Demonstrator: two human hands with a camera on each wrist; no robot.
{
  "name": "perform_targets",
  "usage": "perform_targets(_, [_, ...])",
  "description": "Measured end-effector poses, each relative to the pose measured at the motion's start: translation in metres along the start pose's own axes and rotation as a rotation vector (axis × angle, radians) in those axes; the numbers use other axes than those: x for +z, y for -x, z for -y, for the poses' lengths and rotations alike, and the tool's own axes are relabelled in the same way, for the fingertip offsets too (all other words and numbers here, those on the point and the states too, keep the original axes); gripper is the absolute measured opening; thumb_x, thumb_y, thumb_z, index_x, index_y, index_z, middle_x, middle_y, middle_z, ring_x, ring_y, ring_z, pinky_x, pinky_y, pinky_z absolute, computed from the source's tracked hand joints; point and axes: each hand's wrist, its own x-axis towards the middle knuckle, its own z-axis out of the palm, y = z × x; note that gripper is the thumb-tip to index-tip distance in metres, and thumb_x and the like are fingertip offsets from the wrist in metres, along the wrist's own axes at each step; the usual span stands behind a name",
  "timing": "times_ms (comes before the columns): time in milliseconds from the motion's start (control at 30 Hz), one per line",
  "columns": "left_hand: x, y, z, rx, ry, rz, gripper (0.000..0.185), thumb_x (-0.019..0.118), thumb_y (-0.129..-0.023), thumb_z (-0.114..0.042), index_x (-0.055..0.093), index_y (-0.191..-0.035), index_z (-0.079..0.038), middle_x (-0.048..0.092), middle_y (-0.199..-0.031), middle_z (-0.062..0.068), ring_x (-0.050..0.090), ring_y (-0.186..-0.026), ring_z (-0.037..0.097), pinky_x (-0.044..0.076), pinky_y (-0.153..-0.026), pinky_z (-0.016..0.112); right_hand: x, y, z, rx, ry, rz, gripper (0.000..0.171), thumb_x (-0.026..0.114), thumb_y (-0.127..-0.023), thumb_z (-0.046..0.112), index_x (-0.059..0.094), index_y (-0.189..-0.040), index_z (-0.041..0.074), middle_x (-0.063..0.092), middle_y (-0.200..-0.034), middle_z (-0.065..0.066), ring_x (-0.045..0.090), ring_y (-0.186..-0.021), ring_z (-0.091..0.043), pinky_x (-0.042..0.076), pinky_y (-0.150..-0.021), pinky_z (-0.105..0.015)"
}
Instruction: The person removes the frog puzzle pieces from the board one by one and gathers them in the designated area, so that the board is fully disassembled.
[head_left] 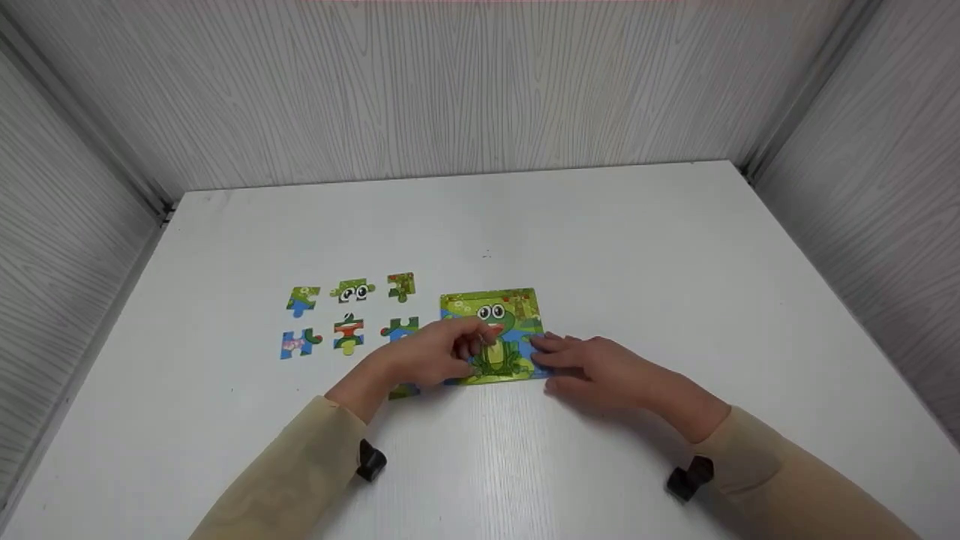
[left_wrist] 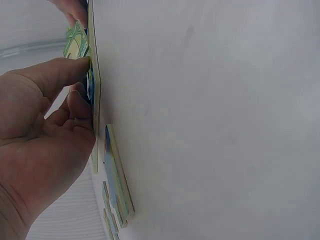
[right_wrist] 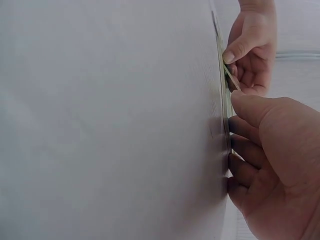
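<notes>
Head view alone shows the layout: the frog puzzle board [head_left: 491, 334] lies flat near the middle of the white table [head_left: 637, 247], with loose puzzle pieces [head_left: 349, 311] in rows just to its left, while both wrist views see the board only edge-on. The left wrist view shows what the head view hides: the left hand [head_left: 435, 356] pinches a lifted green piece [left_wrist: 76, 42] at the board's left part, thumb and curled fingers on it. The right hand [head_left: 596, 364] rests at the board's right edge, fingers bent with tips pressing the rim, grasping nothing.
</notes>
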Motion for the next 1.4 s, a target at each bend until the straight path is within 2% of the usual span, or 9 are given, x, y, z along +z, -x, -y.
perform_targets(333, [0.001, -0.002, 0.001, -0.001, 0.008, 0.005, 0.033, 0.064, -0.091, -0.005, 0.056, -0.120, -0.020, 0.057, -0.105, 0.003, 0.051, -0.091, 0.019, 0.046, -0.081, 0.033, 0.000, 0.001, 0.002, 0.015, -0.010, 0.003, 0.051, 0.058, -0.097, 0.040, 0.049, -0.143, 0.020, 0.034, -0.153, 0.008, 0.028, -0.142, -0.015, 0.031, -0.110, -0.046])
perform_targets(533, [0.001, -0.001, -0.002, -0.039, -0.018, 0.000, 0.035, 0.064, -0.089, -0.008, 0.056, -0.120, -0.020, 0.058, -0.103, 0.002, 0.051, -0.088, 0.018, 0.045, -0.076, 0.033, 0.000, 0.001, 0.003, 0.014, -0.006, 0.001, 0.050, 0.058, -0.097, 0.039, 0.049, -0.143, 0.020, 0.034, -0.154, 0.007, 0.028, -0.141, -0.015, 0.032, -0.109, -0.046])
perform_targets(700, [0.002, -0.001, -0.006, -0.044, -0.034, -0.009, 0.041, 0.075, -0.082, -0.020, 0.056, -0.119, -0.019, 0.057, -0.100, 0.004, 0.051, -0.085, 0.017, 0.045, -0.071, 0.034, 0.000, 0.001, 0.004, 0.020, -0.002, 0.004, 0.049, 0.057, -0.098, 0.039, 0.049, -0.143, 0.021, 0.034, -0.154, 0.008, 0.029, -0.141, -0.015, 0.032, -0.109, -0.046])
perform_targets(833, [0.007, -0.001, -0.008, -0.056, -0.049, -0.041, 0.046, 0.081, -0.079, -0.028, 0.057, -0.117, -0.019, 0.057, -0.099, 0.003, 0.050, -0.083, 0.018, 0.045, -0.070, 0.035, 0.001, 0.001, 0.003, 0.015, -0.001, 0.001, 0.049, 0.057, -0.098, 0.039, 0.049, -0.143, 0.020, 0.035, -0.153, 0.007, 0.029, -0.141, -0.015, 0.033, -0.109, -0.046])
perform_targets(1100, [0.011, -0.001, -0.013, -0.095, -0.062, -0.087, 0.044, 0.082, -0.079, -0.024, 0.055, -0.113, -0.020, 0.056, -0.098, 0.003, 0.050, -0.083, 0.018, 0.044, -0.074, 0.035, 0.000, 0.001, 0.001, -0.003, 0.001, -0.001, 0.052, 0.057, -0.097, 0.040, 0.048, -0.144, 0.019, 0.033, -0.154, 0.007, 0.029, -0.142, -0.017, 0.032, -0.109, -0.046])
perform_targets(1400, [0.011, 0.000, -0.015, -0.109, -0.026, -0.082, 0.043, 0.081, -0.080, -0.023, 0.051, -0.111, -0.018, 0.054, -0.102, 0.004, 0.050, -0.088, 0.019, 0.044, -0.076, 0.036, 0.001, 0.001, 0.000, -0.011, 0.003, -0.007, 0.050, 0.057, -0.098, 0.039, 0.048, -0.144, 0.019, 0.034, -0.154, 0.007, 0.029, -0.142, -0.017, 0.032, -0.109, -0.045])
